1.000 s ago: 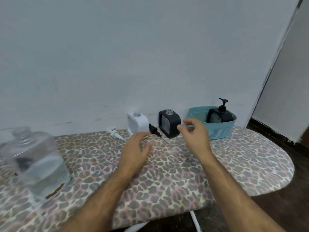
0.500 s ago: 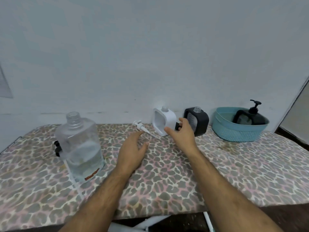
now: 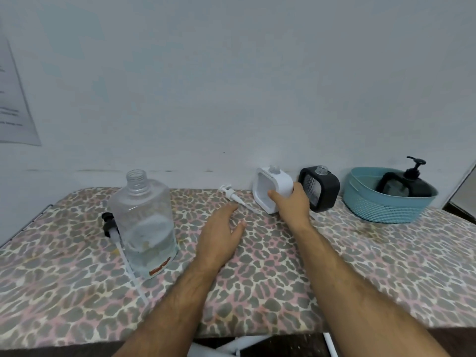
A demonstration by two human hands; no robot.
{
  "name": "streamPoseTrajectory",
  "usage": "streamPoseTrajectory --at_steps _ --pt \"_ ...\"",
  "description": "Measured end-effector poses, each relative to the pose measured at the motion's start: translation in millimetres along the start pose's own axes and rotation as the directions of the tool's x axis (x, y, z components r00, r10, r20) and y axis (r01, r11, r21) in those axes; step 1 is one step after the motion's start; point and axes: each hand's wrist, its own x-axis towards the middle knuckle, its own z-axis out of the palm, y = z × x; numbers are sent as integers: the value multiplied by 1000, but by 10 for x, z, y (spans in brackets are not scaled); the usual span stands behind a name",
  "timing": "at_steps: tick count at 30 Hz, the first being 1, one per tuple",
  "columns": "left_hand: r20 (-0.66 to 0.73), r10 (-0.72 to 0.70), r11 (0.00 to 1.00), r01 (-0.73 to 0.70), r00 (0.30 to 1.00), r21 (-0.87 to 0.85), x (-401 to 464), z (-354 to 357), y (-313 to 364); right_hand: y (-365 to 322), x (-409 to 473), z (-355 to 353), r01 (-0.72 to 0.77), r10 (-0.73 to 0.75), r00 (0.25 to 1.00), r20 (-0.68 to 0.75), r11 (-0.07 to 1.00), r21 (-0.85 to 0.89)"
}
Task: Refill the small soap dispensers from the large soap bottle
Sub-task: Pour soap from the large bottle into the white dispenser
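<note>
A large clear soap bottle [image 3: 144, 225] stands uncapped at the left, partly filled. Its black pump [image 3: 109, 225] with a long white tube lies beside it. A small white dispenser [image 3: 273, 186] stands uncapped near the wall, and my right hand [image 3: 292, 204] grips its lower right side. Its white pump [image 3: 230, 194] lies on the board to its left. A small black dispenser [image 3: 324, 189], also uncapped, stands just right of my right hand. My left hand [image 3: 220, 233] hovers flat and relaxed over the board, holding nothing.
A teal basket [image 3: 386, 210] at the far right holds a black dispenser [image 3: 409, 184] with its pump on. The leopard-print board [image 3: 283, 279] ends close to me; its front edge runs along the bottom. A paper sheet [image 3: 13, 104] hangs on the wall at left.
My right hand went from in front of the black dispenser to the white dispenser and took hold of it. The view swung left, bringing the large bottle fully into sight.
</note>
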Motion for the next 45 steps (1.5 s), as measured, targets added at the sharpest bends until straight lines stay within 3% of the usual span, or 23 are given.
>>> streamPoseTrajectory --at_steps 12,24,32,37,45 --pt "-6 45 997 -45 999 -68 -555 -172 236 107 -899 -718 114 -117 992 37 989 94" --pt "-13 89 993 -90 996 -79 -1112 -364 331 236 -1574 -899 157 -163 986 29 976 148" --pt "-242 101 982 -136 965 -133 -1312 -570 222 427 -1698 -877 129 -137 989 56 983 129" --pt "-329 36 982 -95 943 -165 -1399 -698 171 498 -1718 -863 129 -143 984 101 982 140" --pt "-621 -204 955 13 757 -297 -1328 -971 97 556 -1681 -815 116 -132 986 100 982 151"
